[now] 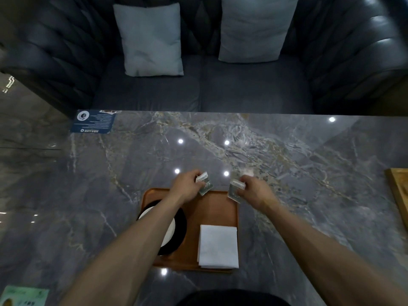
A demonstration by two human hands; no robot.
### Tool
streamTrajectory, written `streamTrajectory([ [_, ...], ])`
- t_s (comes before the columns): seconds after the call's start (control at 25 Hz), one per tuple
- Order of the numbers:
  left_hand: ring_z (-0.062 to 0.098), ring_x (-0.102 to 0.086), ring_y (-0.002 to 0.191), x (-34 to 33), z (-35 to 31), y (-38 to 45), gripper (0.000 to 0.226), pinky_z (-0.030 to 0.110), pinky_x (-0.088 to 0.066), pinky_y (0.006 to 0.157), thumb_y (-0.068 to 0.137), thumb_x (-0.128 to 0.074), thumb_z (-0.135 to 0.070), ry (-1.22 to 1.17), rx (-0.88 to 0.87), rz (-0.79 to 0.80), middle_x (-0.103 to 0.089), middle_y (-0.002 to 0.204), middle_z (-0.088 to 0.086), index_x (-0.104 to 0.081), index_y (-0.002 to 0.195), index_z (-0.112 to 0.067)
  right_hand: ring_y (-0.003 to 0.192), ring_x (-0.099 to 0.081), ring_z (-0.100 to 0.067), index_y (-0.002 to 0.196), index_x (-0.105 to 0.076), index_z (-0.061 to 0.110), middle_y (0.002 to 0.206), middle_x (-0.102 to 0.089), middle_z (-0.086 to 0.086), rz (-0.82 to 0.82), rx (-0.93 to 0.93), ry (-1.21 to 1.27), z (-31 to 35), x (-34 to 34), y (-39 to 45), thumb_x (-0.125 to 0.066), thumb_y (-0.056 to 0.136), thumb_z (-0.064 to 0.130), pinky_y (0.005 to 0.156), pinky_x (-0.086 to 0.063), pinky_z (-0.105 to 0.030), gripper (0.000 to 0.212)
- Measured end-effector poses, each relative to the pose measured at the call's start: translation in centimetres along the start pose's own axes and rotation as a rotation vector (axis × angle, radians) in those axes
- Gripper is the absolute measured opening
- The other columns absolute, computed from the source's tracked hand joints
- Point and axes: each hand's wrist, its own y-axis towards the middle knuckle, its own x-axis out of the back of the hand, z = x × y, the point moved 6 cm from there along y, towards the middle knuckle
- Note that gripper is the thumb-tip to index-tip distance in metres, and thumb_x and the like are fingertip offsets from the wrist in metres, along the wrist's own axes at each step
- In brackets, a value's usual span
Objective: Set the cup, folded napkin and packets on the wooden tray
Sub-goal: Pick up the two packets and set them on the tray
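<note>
i see my left hand (187, 184) reaching over the far edge of the wooden tray (212, 208), fingers pinched on a small packet (204, 183) that hangs just above the tray's far rim. my right hand (251, 187) sits just beyond the tray's far right corner, also pinching a packet of its own (235, 191), which hangs down over that corner. the 2 hands are near each other but apart, with bare marble table (309, 164) showing between them.

on the tray, the folded napkin (218, 246) lies flat in the near right part, its right edge running along the tray's right rim. on the left part sits a black saucer (178, 235) with something white on it (152, 212), mostly hidden under my left forearm; i take it for the cup but cannot tell its shape.

elsewhere on the table i see a blue card (93, 122) at the far left edge, a green card (24, 295) at the near left corner, and a wooden board (398, 195) at the right edge. beyond the table is a dark sofa (198, 85) with 2 pale cushions (150, 38).
</note>
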Motion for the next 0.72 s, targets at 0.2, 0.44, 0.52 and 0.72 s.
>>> streamTrajectory([
  [0.2,0.025,-0.063,0.09,-1.6,0.4,-2.5,0.006,0.038,-0.051,0.08,0.086,-0.063,-0.026,0.061,-0.01,0.109,-0.069,0.095,0.005,-0.064,0.089,-0.02,0.091,-0.066,-0.029,0.098,-0.067,0.018,0.096,-0.072,-0.011,0.039,0.024,0.019,0.3,-2.4,-2.1,-0.068,0.082,0.025,0.063,-0.037,-0.029,0.017],
  [0.44,0.023,-0.063,0.094,-3.2,0.6,-3.6,0.013,0.039,-0.052,0.083,0.088,-0.06,-0.023,0.128,-0.003,0.161,-0.07,0.103,0.003,-0.066,0.099,-0.024,0.09,-0.067,-0.027,0.099,-0.068,0.019,0.099,-0.073,-0.01,0.077,-0.019,-0.05,-0.5,-5.0,-3.2,-0.061,0.087,0.023,0.063,-0.036,-0.026,0.015],
  [0.52,0.025,-0.061,0.094,-3.5,0.3,-3.6,0.008,0.038,-0.051,0.08,0.087,-0.059,-0.022,0.198,-0.022,0.172,-0.069,0.104,0.004,-0.064,0.093,-0.025,0.092,-0.066,-0.029,0.101,-0.067,0.019,0.101,-0.072,-0.011,0.062,-0.02,-0.086,-0.6,-5.4,-3.1,-0.059,0.087,0.023,0.064,-0.04,-0.028,0.017],
  [0.72,0.026,-0.06,0.09,-4.4,0.3,-3.2,0.013,0.034,-0.041,0.067,0.086,-0.058,-0.022,0.319,-0.053,0.196,-0.069,0.1,0.005,-0.052,0.076,-0.027,0.116,-0.049,-0.029,0.114,-0.06,0.026,0.113,-0.069,-0.006,0.006,0.006,-0.22,-0.5,-6.1,-2.9,-0.057,0.089,0.031,0.091,-0.041,-0.043,0.025],
])
